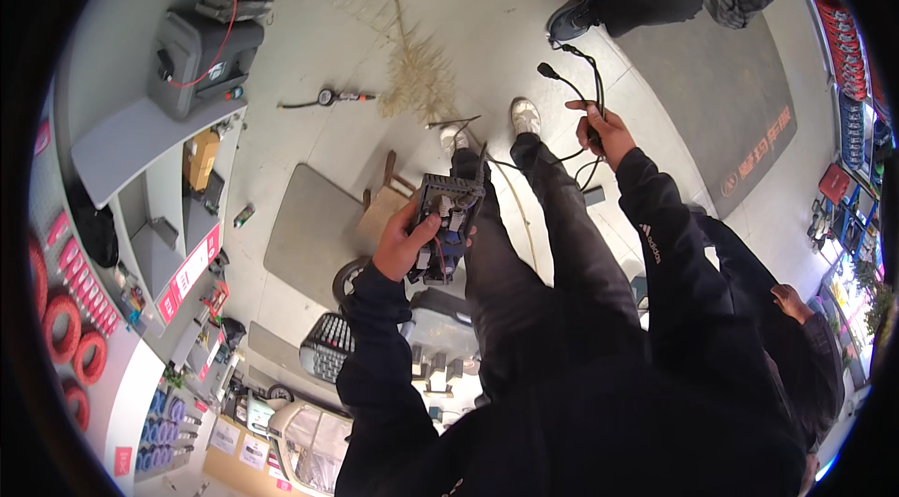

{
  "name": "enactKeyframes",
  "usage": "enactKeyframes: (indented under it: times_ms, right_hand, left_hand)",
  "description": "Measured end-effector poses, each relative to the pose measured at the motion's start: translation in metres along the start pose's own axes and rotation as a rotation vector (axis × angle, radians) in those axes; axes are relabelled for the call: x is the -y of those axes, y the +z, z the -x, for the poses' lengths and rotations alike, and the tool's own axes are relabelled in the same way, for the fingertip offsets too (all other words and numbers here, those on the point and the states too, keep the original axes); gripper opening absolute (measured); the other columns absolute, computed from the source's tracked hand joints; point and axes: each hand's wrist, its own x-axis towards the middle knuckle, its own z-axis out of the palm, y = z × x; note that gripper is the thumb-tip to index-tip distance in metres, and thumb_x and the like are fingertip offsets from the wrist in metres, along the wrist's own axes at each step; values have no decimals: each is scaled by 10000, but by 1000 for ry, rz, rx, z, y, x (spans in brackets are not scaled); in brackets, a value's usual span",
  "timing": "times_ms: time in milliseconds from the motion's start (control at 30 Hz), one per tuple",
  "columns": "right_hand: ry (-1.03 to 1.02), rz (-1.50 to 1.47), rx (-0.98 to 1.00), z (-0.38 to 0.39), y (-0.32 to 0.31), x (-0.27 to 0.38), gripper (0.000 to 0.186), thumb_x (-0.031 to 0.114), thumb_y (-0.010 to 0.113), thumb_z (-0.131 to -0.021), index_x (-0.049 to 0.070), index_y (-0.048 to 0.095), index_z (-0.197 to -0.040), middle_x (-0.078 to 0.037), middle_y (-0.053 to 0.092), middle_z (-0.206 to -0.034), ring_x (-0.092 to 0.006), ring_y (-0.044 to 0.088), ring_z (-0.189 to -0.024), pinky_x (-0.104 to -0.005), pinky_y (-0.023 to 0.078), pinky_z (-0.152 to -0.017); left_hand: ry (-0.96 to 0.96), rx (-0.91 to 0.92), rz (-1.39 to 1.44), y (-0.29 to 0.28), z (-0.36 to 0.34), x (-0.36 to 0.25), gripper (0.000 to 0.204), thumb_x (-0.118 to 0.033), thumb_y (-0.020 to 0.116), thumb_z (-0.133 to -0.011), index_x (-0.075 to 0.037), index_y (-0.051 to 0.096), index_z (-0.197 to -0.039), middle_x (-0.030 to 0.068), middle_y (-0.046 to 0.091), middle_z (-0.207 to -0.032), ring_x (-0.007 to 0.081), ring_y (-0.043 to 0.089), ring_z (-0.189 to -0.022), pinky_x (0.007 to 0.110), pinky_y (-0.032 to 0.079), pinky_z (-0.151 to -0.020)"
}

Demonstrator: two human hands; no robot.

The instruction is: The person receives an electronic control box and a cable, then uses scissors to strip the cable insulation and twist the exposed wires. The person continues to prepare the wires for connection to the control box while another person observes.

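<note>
My left hand (405, 239) grips a dark boxy component (445, 216) with plugs and short wires on it, held in front of my legs at the lower middle. My right hand (599, 132) is closed on a bundle of black cables (585, 75), whose connectors stick up above my fingers. A cable runs across between the component and that bundle. My two shoes (524, 118) are on the pale tiled floor below.
Another person's leg (646, 0) is at top right on a dark mat (702, 103); another person (796, 347) is at lower right. Left are shelves (126, 150), a grey case (187, 57) and red rings (61, 328). A gauge (327, 97) and hoses lie on the floor.
</note>
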Motion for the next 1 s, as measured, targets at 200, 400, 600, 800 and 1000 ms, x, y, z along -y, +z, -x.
enactKeyframes:
  times_ms: [200, 400, 600, 800, 1000]
  right_hand:
    - [-30, 81, -62, -154, -22, -92, 460, 419, 403, -1148, 133, 623, -1433, 38, 709, -888, -44, 613, -818, -237, 357, -612]
    - [-299, 210, -212, -304, -44, -177, 445, 327, 441, -1155, -5, 612, -1398, -72, 771, -1016, -164, 644, -995, -338, 487, -988]
    - [-410, 362, -173, -395, -64, -243, 476, 366, 438, -1154, 2, 591, -1420, -63, 760, -1060, -177, 628, -1079, -352, 468, -1041]
    - [-277, 482, -186, -469, -102, -302, 545, 443, 419, -1150, -3, 593, -1409, -76, 742, -1079, -184, 633, -1046, -347, 492, -1000]
    - [-177, 410, -206, -489, -99, -296, 645, 552, 369, -1127, 35, 554, -1464, -123, 754, -1150, -227, 676, -1122, -373, 582, -852]
  left_hand:
    - [-54, -134, -446, -153, -196, 96, 307, -239, 667, -1048, 10, 689, -1227, -11, 679, -964, 85, 594, -872, 266, 481, -799]
    - [-39, -205, -590, -306, -390, 195, 307, -251, 697, -988, 9, 732, -1148, 10, 701, -953, 123, 613, -868, 299, 471, -816]
    - [92, -332, -606, -350, -518, 254, 373, -351, 649, -971, 15, 690, -1033, 68, 682, -860, 188, 600, -790, 332, 456, -774]
    - [167, -262, -798, -363, -598, 279, 535, -487, 584, -1011, 23, 687, -1136, 137, 733, -995, 248, 675, -916, 352, 488, -848]
    - [-105, -2, -1005, -373, -630, 279, 658, -568, 659, -980, 1, 631, -1307, 121, 727, -1144, 217, 667, -1066, 345, 484, -946]
